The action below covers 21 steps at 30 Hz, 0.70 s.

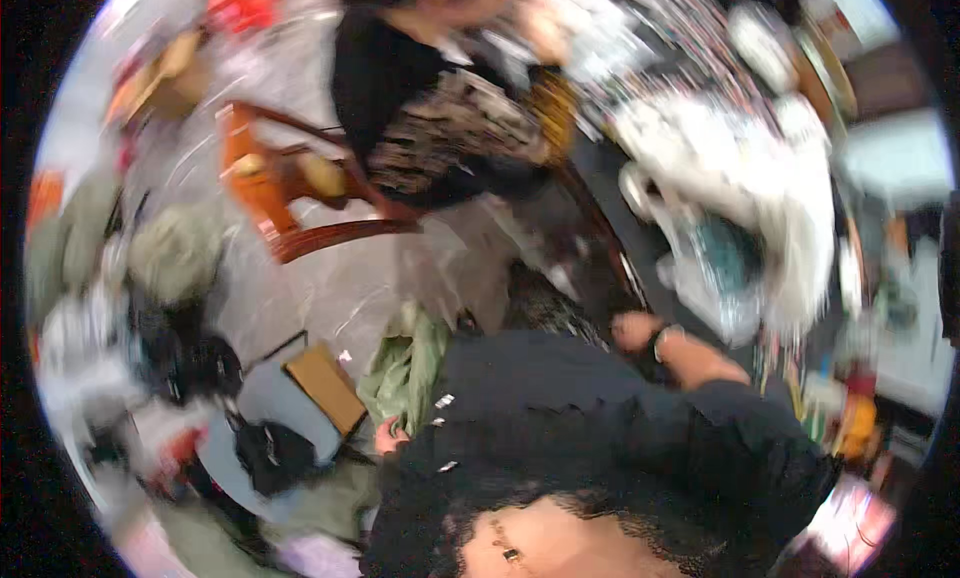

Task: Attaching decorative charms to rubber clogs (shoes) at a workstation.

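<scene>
The whole picture is smeared by motion. My left hand [390,435], with a ring on a finger, is low at my left side. It appears closed on the near end of a crumpled green cloth [408,363], which spreads out in front of it. On the other side, my right hand [634,331] is by the near edge of the dark table [640,208], with a bracelet at its wrist. Its fingers are too blurred to make out, and I see nothing plainly held in it. Dark, shiny material [545,303] lies between the hands, close to my black top.
Another person [400,88] sits at the table ahead, near an orange-brown wooden chair [290,233]. White fluffy material [720,148] and a clear plastic bag [725,278] lie on the table. At left are a grey chair [310,413] with a black item, a cardboard piece [325,388] and heaped bags.
</scene>
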Tool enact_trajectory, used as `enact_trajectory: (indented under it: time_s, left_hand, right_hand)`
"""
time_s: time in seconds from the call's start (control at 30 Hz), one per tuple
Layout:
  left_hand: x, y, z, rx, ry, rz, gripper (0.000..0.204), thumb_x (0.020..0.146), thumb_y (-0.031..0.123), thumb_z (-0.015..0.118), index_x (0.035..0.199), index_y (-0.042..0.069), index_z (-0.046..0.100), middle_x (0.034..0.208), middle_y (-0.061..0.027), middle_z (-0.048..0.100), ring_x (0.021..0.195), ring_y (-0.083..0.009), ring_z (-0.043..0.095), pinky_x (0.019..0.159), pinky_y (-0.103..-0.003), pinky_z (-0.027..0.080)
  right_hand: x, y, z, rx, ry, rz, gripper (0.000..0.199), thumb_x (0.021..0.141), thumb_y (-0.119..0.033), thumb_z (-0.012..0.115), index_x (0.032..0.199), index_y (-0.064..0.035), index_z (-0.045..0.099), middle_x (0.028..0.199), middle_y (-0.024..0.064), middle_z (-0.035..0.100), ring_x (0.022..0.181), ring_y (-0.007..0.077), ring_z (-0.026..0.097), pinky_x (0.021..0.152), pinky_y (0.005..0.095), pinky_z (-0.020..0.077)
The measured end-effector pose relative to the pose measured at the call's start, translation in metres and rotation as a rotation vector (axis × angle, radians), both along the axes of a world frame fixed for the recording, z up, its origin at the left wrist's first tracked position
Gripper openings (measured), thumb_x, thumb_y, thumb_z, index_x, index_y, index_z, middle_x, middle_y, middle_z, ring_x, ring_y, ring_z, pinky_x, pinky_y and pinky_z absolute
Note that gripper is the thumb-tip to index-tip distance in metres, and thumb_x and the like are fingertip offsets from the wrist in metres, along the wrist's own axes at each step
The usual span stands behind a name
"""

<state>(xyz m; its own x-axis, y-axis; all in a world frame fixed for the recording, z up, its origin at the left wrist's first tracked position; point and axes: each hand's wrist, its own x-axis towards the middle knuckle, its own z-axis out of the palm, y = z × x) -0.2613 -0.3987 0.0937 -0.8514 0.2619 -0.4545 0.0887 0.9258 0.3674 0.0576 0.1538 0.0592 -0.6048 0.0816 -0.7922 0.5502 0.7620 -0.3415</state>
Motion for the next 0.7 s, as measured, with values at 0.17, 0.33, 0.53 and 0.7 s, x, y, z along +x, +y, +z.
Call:
enact_trajectory:
  time_s: [0.17,0.33,0.53,0.7]
  left_hand:
    - [-0.137,0.025,-0.017,-0.078,-0.195,-0.543,0.034,0.069,0.000,0.056,0.101,0.007,0.063,0.102,-0.0153,0.061,0.094,-0.0296,0.058,0.083,-0.038,0.045]
    - [-0.206,0.088,-0.013,-0.157,-0.266,-0.870,0.035,0.069,-0.001,0.056,0.103,0.006,0.063,0.102,-0.0150,0.062,0.094,-0.0289,0.059,0.083,-0.038,0.046]
    - [-0.265,0.149,-0.002,-0.218,-0.274,-1.106,0.037,0.069,-0.001,0.056,0.105,0.006,0.062,0.102,-0.0147,0.062,0.095,-0.0279,0.060,0.083,-0.037,0.046]
    - [-0.268,0.240,-0.007,-0.252,-0.335,-1.249,0.038,0.069,-0.002,0.056,0.107,0.006,0.061,0.102,-0.0144,0.063,0.095,-0.0272,0.060,0.083,-0.036,0.046]
  right_hand:
    - [0.071,-0.116,0.054,-0.147,-0.437,-0.230,0.056,0.074,-0.043,0.063,0.122,-0.0156,0.055,0.113,0.0117,0.060,0.102,0.0338,0.057,0.083,0.0497,0.0448]
    - [0.233,-0.304,0.019,-0.545,-0.763,-0.601,0.058,0.074,-0.041,0.067,0.123,-0.0128,0.055,0.122,0.0093,0.056,0.108,0.0303,0.055,0.086,0.0468,0.0452]
    - [0.212,-0.426,0.089,-0.523,-1.133,-1.224,0.048,0.076,-0.036,0.066,0.117,-0.0103,0.060,0.122,0.0111,0.057,0.108,0.0327,0.055,0.089,0.0464,0.0441]
    - [0.261,-0.544,-0.007,-0.181,-0.746,-1.372,0.044,0.080,-0.039,0.056,0.107,-0.0060,0.064,0.113,0.0179,0.060,0.102,0.0333,0.058,0.084,0.0410,0.0455]
